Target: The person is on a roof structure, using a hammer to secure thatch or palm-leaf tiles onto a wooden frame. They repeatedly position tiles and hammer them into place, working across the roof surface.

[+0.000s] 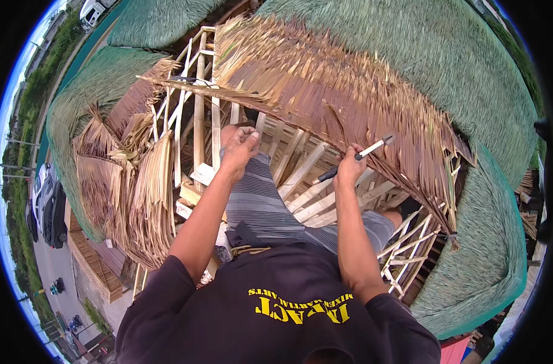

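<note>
My right hand [349, 166] is closed around a slim stick-like tool [372, 148] with a black grip, a white shaft and a dark tip. The tool slants up to the right, and its tip lies over the brown palm-thatch panel [355, 103]. My left hand [240, 148] is raised above my bent knee with its fingers curled and pressed together. Whatever it may pinch is too small to make out. Just beyond both hands runs the thatch panel's lower edge, where a loose strip of leaf [336, 124] sticks up.
I sit on an open frame of pale wooden slats [304, 170] and bamboo poles [199, 127], with gaps between them. Loose thatch [115, 188] heaps at left. Green netting [477, 242] covers thatch on several sides. Far below at left lies a road with parked vehicles [47, 203].
</note>
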Tool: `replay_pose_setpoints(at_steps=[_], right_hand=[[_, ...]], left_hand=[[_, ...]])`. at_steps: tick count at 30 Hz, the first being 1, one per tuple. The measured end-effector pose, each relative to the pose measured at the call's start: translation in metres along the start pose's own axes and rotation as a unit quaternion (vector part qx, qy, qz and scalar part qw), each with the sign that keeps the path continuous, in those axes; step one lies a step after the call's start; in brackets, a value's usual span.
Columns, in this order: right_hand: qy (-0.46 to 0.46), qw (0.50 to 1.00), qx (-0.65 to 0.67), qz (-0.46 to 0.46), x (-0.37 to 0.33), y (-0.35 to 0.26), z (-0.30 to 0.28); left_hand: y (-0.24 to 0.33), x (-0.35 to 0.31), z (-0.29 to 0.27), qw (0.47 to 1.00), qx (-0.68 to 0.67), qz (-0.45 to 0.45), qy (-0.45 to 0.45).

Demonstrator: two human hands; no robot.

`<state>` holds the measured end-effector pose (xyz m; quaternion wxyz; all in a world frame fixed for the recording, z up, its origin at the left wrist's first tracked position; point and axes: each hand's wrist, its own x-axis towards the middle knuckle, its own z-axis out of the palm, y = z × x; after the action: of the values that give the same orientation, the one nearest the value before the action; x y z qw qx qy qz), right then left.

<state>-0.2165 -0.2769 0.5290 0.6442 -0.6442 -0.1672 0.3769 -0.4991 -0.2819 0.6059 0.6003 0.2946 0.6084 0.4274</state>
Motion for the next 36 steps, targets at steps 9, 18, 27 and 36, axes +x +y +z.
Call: replay_pose_setpoints(at_steps=[9, 18, 27, 36], right_hand=[[0.019, 0.979, 0.071, -0.193, 0.083, -0.124, 0.014], [0.017, 0.996, 0.042, 0.079, 0.163, 0.018, 0.069], [0.051, 0.948, -0.048, 0.311, 0.245, 0.263, 0.141], [0.072, 0.951, -0.108, 0.279, 0.258, 0.333, 0.119]], left_hand=[[0.12, 0.156, 0.092, 0.984, -0.014, 0.153, 0.086], [-0.036, 0.347, 0.116, 0.995, -0.096, -0.021, -0.025], [-0.214, 0.447, 0.112, 0.962, -0.09, -0.244, -0.083], [-0.164, 0.536, -0.097, 0.975, 0.184, -0.091, -0.086]])
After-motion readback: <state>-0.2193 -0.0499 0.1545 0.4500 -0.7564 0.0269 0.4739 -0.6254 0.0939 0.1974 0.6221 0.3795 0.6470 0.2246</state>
